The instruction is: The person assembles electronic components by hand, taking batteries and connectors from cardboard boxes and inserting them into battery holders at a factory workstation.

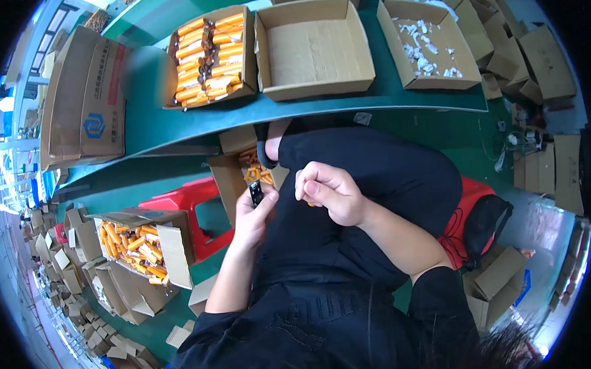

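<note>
Above my lap, my left hand [251, 224] grips a small black strip [255, 194] with light specks on its face, standing up between thumb and fingers. To its right and apart from it, my right hand [338, 195] is closed, thumb against the curled fingers. A sliver of orange shows beneath those fingers, too little to tell what it is. Beyond my hands, on the green bench, an open carton [250, 56] holds rows of orange tubes [226, 53] with dark ends. Behind my left hand, a carton [227, 177] under the bench contains more orange pieces [259, 173].
A shallow cardboard tray [313, 50] sits mid-bench; another tray [412, 79] at right contains white scraps [424, 56]. On a red stool [198, 201] at left leans a carton of loose orange tubes [138, 245]. A tall carton [84, 94] stands at the bench's left end.
</note>
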The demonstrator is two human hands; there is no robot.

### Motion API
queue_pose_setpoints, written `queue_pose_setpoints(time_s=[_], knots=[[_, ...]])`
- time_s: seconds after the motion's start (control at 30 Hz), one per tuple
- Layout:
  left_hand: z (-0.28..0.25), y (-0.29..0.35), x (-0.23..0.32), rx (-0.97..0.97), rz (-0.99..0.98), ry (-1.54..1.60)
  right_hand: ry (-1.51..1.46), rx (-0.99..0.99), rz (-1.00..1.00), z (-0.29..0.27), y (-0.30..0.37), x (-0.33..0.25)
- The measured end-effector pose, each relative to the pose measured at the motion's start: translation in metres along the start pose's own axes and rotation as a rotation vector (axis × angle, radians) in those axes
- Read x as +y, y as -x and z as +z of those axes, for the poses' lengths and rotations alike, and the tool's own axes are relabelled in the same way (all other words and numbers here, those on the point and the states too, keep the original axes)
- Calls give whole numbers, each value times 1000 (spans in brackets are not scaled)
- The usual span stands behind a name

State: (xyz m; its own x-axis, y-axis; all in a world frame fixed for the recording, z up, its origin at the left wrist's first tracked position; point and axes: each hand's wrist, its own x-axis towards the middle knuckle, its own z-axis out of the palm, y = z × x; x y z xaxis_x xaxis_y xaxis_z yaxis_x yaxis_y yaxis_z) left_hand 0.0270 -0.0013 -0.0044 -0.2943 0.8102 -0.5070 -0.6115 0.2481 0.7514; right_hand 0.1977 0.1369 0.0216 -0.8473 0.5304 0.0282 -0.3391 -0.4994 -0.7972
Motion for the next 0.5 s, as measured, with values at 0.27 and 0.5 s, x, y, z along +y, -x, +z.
queue_pose_setpoints(time_s=[0.27, 0.5], knots=[[40, 12, 44, -111, 509, -328, 443, -138, -287, 12, -11, -6], [30, 16, 55, -178, 781, -734, 640, -156, -332, 6, -12, -5]])
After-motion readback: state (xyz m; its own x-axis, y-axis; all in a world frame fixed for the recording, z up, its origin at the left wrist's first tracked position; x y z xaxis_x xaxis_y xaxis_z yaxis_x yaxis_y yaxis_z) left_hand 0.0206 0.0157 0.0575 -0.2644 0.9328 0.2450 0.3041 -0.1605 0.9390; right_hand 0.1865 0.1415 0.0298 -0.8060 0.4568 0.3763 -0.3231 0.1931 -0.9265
